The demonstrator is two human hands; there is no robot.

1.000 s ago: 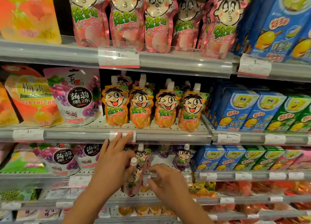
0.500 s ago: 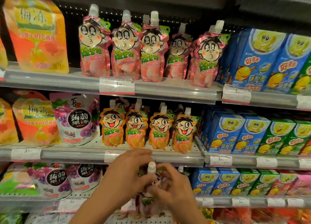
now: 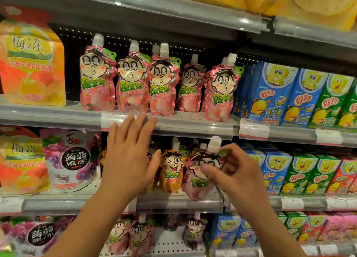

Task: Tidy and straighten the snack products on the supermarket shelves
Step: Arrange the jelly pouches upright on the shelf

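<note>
My right hand (image 3: 234, 179) grips a pinkish-purple jelly pouch (image 3: 201, 171) with a white cap, held in front of the middle shelf. My left hand (image 3: 128, 160) is raised with fingers spread, holding nothing, its fingertips near the upper shelf rail (image 3: 193, 125). It covers part of the orange pouches (image 3: 172, 169) on the middle shelf. A row of pink pouches (image 3: 133, 80) with cartoon faces stands upright on the upper shelf, the rightmost one leaning forward. Purple pouches (image 3: 139, 235) stand on the lower shelf.
Blue, green and red snack boxes (image 3: 286, 94) fill the right side of all three shelves. Large orange bags (image 3: 31, 63) and a purple grape jelly bag (image 3: 73, 160) stand at the left. Price tags (image 3: 253, 130) hang on the rails.
Both hands rose from the lower shelf to the middle shelf. The right hand took the purple pouch up with it; the left hand let go and opened. The view tilted upward.
</note>
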